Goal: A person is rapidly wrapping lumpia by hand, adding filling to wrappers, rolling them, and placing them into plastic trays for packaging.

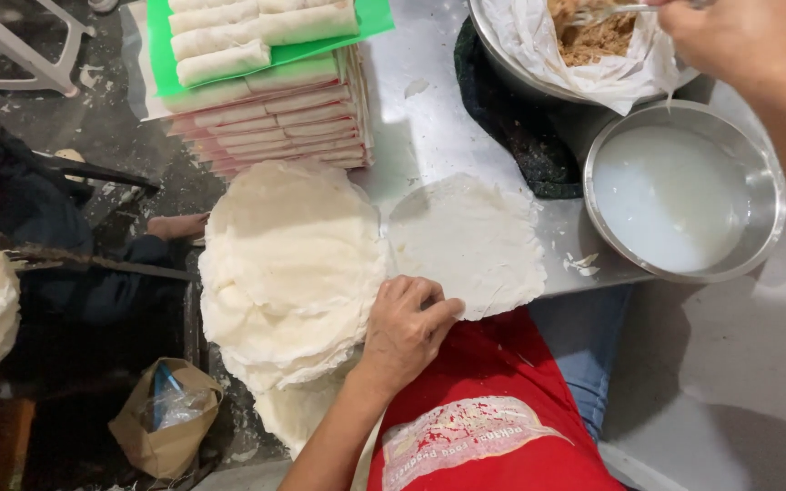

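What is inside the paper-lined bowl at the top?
The paper-lined bowl holds brown shredded filling, with a fork held by the right hand. The paper hides the bowl's bottom.

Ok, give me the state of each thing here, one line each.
Single wrapper: laid flat, unfilled.
Wrapper stack: piled high.
Left hand: fingers on the single wrapper's edge.
Right hand: holding a fork in the filling bowl.
Liquid bowl: partly full, white.
Rolls: rolled, stacked on trays.

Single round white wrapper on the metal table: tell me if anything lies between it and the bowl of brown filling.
Nothing visible blocks the way. Bare metal table lies between the single round white wrapper and the paper-lined bowl of brown filling; only a dark cloth sits under that bowl. The left hand rests on the wrapper's edge.
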